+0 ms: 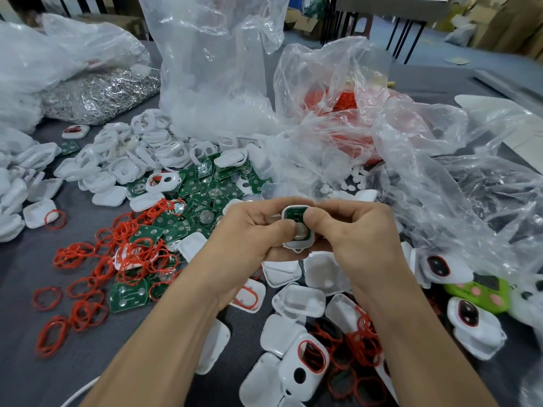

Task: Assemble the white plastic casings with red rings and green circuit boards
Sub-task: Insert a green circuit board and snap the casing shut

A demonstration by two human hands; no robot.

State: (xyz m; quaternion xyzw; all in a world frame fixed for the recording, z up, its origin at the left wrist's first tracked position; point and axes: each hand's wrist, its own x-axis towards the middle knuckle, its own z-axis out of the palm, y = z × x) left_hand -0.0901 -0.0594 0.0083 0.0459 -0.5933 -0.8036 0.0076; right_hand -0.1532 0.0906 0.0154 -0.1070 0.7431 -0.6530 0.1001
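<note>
Table (17, 274) grey, strewn with white casings (117, 160) | background: possibly cardboard boxes (511, 22)

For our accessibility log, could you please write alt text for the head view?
The left hand and right hand hold a white casing with a green circuit board seated in it, thumbs on the board. Around them on the grey table lie red rings, more boards and casings, and plastic bags.

White casing (293, 245), open side up, contains a seated green circuit board (293, 215). Loose boards (205, 186) lie left-behind it, red rings (85, 314) to its left, and empty casings (302, 301) in front.
</note>
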